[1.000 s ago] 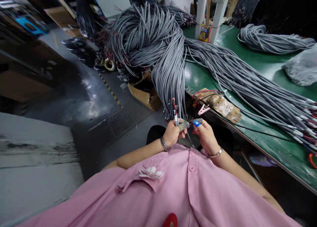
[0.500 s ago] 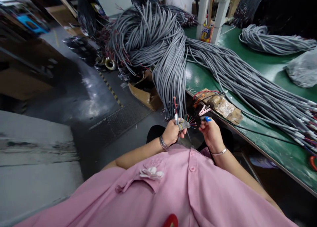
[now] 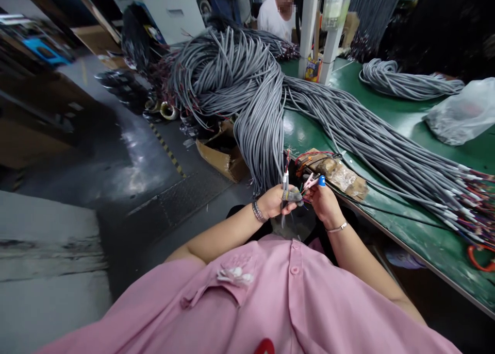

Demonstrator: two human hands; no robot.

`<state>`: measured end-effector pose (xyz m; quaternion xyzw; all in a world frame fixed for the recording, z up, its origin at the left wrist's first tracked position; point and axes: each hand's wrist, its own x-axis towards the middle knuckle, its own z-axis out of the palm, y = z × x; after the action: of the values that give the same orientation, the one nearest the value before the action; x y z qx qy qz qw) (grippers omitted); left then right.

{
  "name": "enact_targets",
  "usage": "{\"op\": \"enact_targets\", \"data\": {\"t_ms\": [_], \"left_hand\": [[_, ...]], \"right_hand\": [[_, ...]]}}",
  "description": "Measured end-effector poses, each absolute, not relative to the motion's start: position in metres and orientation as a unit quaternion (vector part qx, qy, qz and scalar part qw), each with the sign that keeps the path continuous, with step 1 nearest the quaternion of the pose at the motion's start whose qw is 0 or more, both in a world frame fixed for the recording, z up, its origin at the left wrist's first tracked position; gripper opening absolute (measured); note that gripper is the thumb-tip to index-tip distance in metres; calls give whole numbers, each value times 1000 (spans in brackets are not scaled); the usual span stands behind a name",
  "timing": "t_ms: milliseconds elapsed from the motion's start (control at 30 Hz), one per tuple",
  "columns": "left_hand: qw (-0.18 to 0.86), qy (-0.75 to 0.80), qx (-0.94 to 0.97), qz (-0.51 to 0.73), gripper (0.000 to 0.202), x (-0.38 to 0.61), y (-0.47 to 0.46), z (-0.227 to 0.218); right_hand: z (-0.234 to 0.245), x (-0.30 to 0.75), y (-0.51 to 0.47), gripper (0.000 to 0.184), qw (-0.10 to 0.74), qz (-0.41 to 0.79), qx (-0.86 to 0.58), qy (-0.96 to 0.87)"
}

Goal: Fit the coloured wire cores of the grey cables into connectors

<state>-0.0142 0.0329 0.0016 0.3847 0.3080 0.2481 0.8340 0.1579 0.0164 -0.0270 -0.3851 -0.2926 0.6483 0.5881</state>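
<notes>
My left hand (image 3: 275,202) is closed around a grey cable end (image 3: 285,181) that stands upright, with thin coloured wires fanning from its tip. A grey fabric cot covers the left forefinger. My right hand (image 3: 324,202), with a blue cot (image 3: 322,181) on one fingertip, is closed in a pinch at the wires beside a pink clip (image 3: 310,181). Both hands meet in front of my pink shirt, just off the edge of the green bench (image 3: 386,209). A thick bundle of grey cables (image 3: 263,117) hangs over the bench edge right behind my hands.
Grey cables (image 3: 386,142) stretch across the bench to the right, their stripped ends near a red tool (image 3: 479,258). A taped fixture (image 3: 336,171) sits at the bench edge. A cardboard box (image 3: 220,150) lies on the floor. A plastic bag (image 3: 460,114), another cable coil (image 3: 402,81), white posts and a seated person lie beyond.
My hands rose slightly and came together again; the right hand, apart half a second ago, now pinches at the wires by the pink clip. The view tilted up and left.
</notes>
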Motion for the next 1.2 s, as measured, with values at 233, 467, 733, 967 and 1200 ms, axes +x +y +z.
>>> {"op": "enact_targets", "data": {"t_ms": [233,467,733,967,1200], "left_hand": [[859,292,360,218,30,-5,41,-7],[868,295,346,198,27,-4,43,-7],[874,284,350,182,22,-6,44,-15],[871,286,352,186,25,-9,41,-11],[827,313,394,250,30,-11,20,-8]], "right_hand": [[-31,150,22,47,601,670,-368,-233],[-31,147,27,42,632,646,-361,-231],[-33,145,26,44,635,639,-364,-235],[-32,149,19,45,602,705,-316,-201],[-30,156,14,36,595,726,-281,-198]]}}
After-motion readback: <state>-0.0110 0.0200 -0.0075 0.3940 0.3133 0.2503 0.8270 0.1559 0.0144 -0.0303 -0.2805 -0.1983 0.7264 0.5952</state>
